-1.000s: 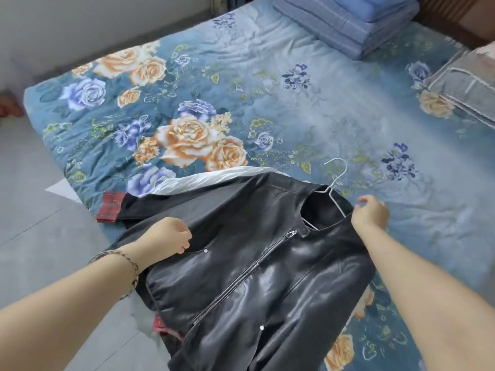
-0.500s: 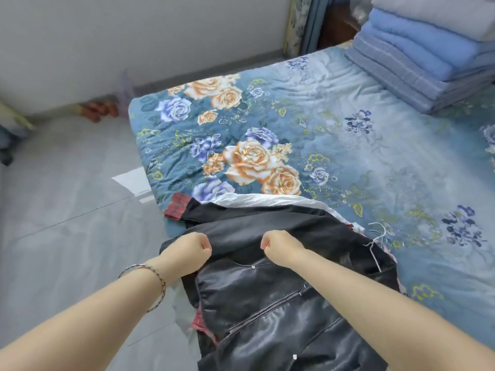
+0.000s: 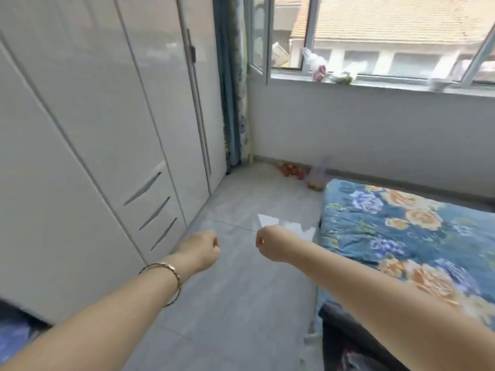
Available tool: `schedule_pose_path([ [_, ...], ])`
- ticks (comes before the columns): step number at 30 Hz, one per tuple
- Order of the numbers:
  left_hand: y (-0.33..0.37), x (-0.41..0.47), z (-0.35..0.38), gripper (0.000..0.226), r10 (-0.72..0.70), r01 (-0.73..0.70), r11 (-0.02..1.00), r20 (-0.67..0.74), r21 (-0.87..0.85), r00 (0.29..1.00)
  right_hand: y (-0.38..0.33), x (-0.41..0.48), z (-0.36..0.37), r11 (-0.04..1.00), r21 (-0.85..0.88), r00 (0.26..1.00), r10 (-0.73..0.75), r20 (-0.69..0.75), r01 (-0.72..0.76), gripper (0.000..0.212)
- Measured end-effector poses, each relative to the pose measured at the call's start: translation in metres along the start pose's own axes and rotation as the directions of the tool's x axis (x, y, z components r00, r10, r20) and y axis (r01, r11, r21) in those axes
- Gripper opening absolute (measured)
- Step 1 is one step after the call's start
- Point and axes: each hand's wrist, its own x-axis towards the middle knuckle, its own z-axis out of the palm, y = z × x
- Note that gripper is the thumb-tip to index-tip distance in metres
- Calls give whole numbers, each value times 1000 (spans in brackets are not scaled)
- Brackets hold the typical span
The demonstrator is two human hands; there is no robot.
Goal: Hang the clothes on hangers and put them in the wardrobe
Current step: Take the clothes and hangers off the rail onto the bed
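Observation:
My left hand (image 3: 200, 249), with a bracelet on its wrist, and my right hand (image 3: 272, 247) are both closed into fists above the grey floor, a little apart, and nothing shows in either. The white wardrobe (image 3: 107, 129) fills the left side with its glossy doors closed. A part of the black leather jacket (image 3: 345, 336) lies at the bottom right on the bed's edge, below my right forearm. No hanger can be seen.
The bed with a blue floral quilt (image 3: 401, 236) lies on the right. Red-orange fruit (image 3: 292, 170) and a small bag (image 3: 316, 180) sit on the floor by the far wall. A blue curtain (image 3: 230, 89) hangs beside the open window (image 3: 375, 36).
The view has swung left from the bed to the wardrobe. Both fists, which were on the jacket's collar area, are now held over the floor away from it.

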Motion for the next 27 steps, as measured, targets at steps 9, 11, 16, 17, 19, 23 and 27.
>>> schedule_pose_path([
  [9,-269,-89,-137,25,-439,440,896,-274,-60,856,-312,51,-58,865,-241,893,-450,20,441,32],
  [11,-314,-110,-160,25,-523,520,849,-307,-98,795,-372,58,-67,799,-298,837,-547,-3,522,32],
  [16,-407,-154,-210,24,-676,648,729,-380,-221,631,-511,75,-84,678,-282,695,-717,-52,679,29],
  [17,-423,-162,-219,24,-699,666,706,-393,-241,598,-537,77,-86,642,-269,656,-753,-49,718,29],
  [19,-455,-177,-234,24,-743,711,651,-410,-265,528,-588,77,-92,571,-249,581,-813,-40,782,30],
  [23,-518,-202,-263,19,-821,767,541,-417,-346,390,-685,81,-102,425,-183,423,-905,-48,887,29],
  [27,-576,-220,-289,25,-873,756,464,-384,-461,300,-774,87,-118,301,-115,301,-953,-15,947,29],
])
